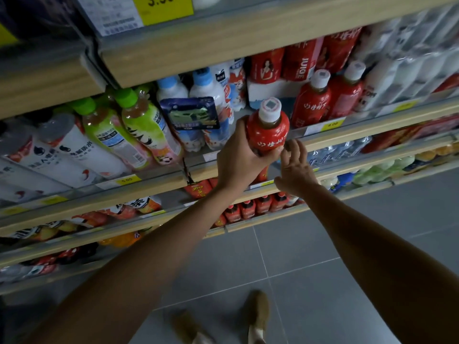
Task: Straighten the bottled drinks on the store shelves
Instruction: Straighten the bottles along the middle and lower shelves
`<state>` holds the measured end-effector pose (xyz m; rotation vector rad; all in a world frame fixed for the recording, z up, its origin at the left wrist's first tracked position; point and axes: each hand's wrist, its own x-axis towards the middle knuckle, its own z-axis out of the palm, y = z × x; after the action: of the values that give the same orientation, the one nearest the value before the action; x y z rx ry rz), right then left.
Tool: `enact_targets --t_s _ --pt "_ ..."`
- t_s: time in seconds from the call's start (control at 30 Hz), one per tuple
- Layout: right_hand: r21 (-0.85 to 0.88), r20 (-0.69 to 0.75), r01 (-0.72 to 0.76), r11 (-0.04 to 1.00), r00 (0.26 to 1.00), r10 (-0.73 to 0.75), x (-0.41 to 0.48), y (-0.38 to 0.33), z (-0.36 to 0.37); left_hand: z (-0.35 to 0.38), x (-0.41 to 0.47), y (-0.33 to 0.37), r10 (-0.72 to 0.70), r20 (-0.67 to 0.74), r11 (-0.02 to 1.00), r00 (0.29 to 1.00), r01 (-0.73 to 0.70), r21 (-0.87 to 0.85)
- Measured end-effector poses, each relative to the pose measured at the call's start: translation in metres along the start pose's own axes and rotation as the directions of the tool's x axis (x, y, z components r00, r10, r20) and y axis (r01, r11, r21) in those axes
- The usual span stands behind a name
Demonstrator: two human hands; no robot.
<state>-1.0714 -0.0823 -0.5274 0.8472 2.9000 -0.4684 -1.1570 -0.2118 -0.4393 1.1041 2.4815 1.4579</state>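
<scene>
Left hand: the left hand is wrapped around the red bottle and grips its side.
Right hand: the right hand holds nothing. Its fingers are spread and a little bent, just beside the low part of the red bottle. I cannot tell if the fingertips touch it.
Red bottle: it has a white cap and white writing on a red wrap. Brown drink shows at the neck, just under the cap. It is held nearly upright in front of the shelf edge, not standing on the shelf.
Spot on the shelf: behind the held bottle is a gap, between the blue-cap bottles and two more red bottles.
Two more red bottles: they stand side by side on the shelf, with white caps and brown drink at the neck too.
Blue-cap bottles: white with red and blue pictures. A dark blue card hangs in front of them.
Green-cap bottles: brown drink shows at the top, and the wraps are green and pink.
Grey-cap bottles: white wraps, at the far left.
Red cartons: at the back of the shelf, behind the red bottles.
White bottles: packed close together on the right.
Lower shelf: a row of small red bottles.
Floor: grey tiles, with two shoes at the bottom.
</scene>
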Motion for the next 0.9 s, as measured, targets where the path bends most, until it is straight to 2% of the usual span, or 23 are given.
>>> enact_targets --t_s 0.13,0.43,0.77,0.9 --pt "-0.015 0.048 -0.005 1.0 0.999 0.006 0.001 0.0 -0.002 0.011 0.017 0.009 0.003 -0.028 1.0 1.0 -0.003 -0.017" --pt "0.024 0.049 0.013 1.0 0.999 -0.015 0.004 0.004 0.004 0.044 0.039 0.011 0.014 -0.066 0.999 0.998 -0.012 0.03" --pt "0.016 0.074 0.019 1.0 0.997 -0.02 0.005 0.006 0.007 0.068 0.056 0.002 -0.089 -0.106 0.996 0.99 0.087 -0.018" --pt "0.032 0.061 0.032 0.999 0.998 -0.034 0.004 0.005 0.005 0.074 0.059 0.0 -0.12 -0.045 0.992 0.992 0.118 -0.05"
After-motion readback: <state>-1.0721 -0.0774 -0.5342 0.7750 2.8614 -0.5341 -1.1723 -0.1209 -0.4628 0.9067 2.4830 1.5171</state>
